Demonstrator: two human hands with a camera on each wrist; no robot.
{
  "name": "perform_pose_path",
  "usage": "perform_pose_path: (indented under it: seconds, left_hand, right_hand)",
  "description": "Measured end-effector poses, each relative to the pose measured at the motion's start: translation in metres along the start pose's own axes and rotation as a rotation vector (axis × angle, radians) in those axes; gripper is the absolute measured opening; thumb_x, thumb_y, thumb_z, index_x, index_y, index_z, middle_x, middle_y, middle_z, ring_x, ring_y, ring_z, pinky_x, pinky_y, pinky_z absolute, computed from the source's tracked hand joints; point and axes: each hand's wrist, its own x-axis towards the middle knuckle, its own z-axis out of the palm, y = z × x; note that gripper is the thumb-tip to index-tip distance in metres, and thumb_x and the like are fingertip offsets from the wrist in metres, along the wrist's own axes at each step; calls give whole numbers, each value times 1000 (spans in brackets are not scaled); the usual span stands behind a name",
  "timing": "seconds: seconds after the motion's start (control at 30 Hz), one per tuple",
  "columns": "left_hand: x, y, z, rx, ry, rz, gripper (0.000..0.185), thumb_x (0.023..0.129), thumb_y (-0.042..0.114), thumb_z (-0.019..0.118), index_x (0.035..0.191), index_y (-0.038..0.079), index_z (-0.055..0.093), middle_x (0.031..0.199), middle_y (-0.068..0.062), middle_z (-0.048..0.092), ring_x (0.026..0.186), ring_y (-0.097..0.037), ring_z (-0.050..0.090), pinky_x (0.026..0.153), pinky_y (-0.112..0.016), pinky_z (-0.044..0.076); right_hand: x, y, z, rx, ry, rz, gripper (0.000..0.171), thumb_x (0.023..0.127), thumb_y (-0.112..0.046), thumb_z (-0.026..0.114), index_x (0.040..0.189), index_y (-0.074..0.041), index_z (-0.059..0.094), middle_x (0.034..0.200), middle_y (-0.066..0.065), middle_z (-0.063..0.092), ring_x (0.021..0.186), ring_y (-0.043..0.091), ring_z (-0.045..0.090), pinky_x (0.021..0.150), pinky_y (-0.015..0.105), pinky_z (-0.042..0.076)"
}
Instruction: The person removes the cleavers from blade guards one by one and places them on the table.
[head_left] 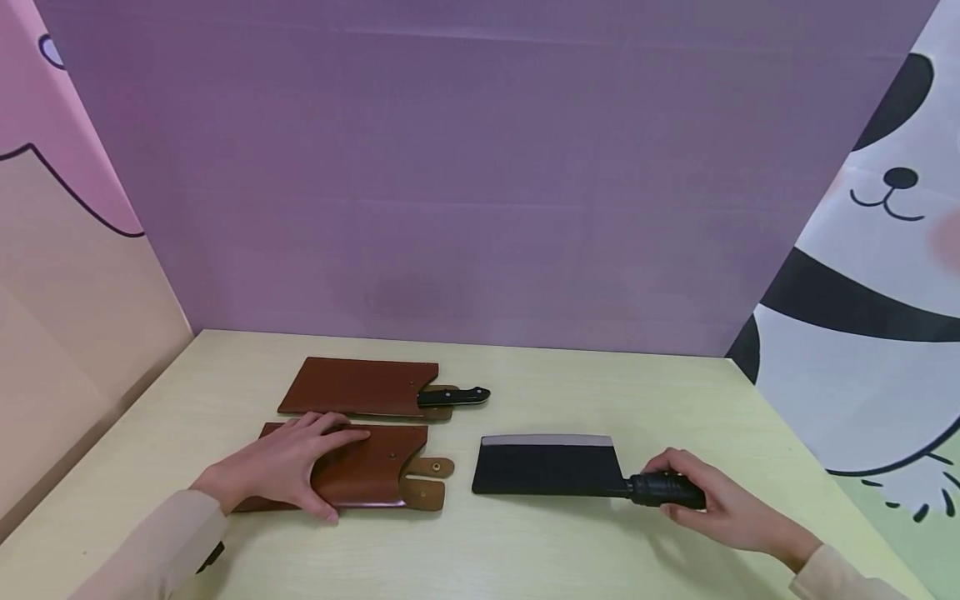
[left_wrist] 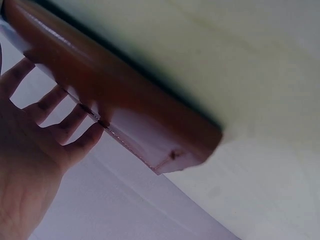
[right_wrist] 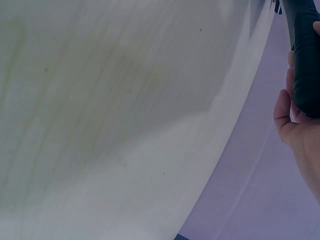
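Lower right of the frame, the right hand (head_left: 720, 504) grips the black cleaver's (head_left: 551, 471) handle; the left hand (head_left: 288, 467) rests flat-fingered on the empty brown leather sheath (head_left: 367, 475), lower left. The bare blade could nick those fingers if it slides crooked on the desk (head_left: 525, 550)

The worktop (head_left: 525, 550) in front of me is a pale yellow-green wood-grain surface, meeting a purple backdrop along its far edge. Four items lie flat on it. At the far left-centre sits a brown leather sheath (head_left: 358, 387) with a black-handled knife (head_left: 453, 397) seated inside, the handle projecting to the right. Just in front of it lies a second brown sheath (head_left: 375, 473), its two strap tabs pointing right. To the right of that, apart from it, lies a black cleaver (head_left: 546, 469), blade flat on the surface, handle pointing right.
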Motion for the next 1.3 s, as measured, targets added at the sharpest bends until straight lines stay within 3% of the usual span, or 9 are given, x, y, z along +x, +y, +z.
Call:
perform_pose_path:
  seconds: [0.27, 0.87, 1.1, 1.3]
  left_hand:
    - [1, -2, 1, -7, -15, 7, 98, 55, 75, 66, 137, 26, 42, 134, -6, 41, 123, -31, 38, 91, -57, 36]
    - [4, -3, -1, -70, -74, 17, 97, 57, 73, 67, 137, 24, 42, 135, -10, 40, 124, -35, 38, 90, -60, 36]
    - [4, -2, -1, -85, -104, -18, 98, 56, 74, 67, 138, 26, 41, 137, -8, 38, 126, -35, 36, 93, -60, 34]
    - [5, -3, -1, -91, -121, -29, 99, 56, 73, 67, 138, 26, 40, 138, -10, 37, 127, -37, 34, 93, -62, 33]
  right_hand:
    - [-2, 0, -2, 19, -22, 45, 38, 80, 6, 62, 113, -8, 50, 100, -2, 55, 83, 8, 54, 68, 21, 45]
    - [-2, 15, -3, 34, -76, 42, 39, 80, 4, 63, 114, -9, 51, 102, -1, 55, 84, 9, 54, 70, 22, 44]
    - [-1, 19, -5, 52, -121, 80, 37, 81, 1, 62, 114, -12, 51, 103, -1, 56, 87, 9, 53, 71, 21, 42]
    - [-2, 25, -4, 32, -132, 61, 38, 80, 0, 64, 113, -12, 51, 104, -1, 57, 88, 8, 53, 73, 20, 42]
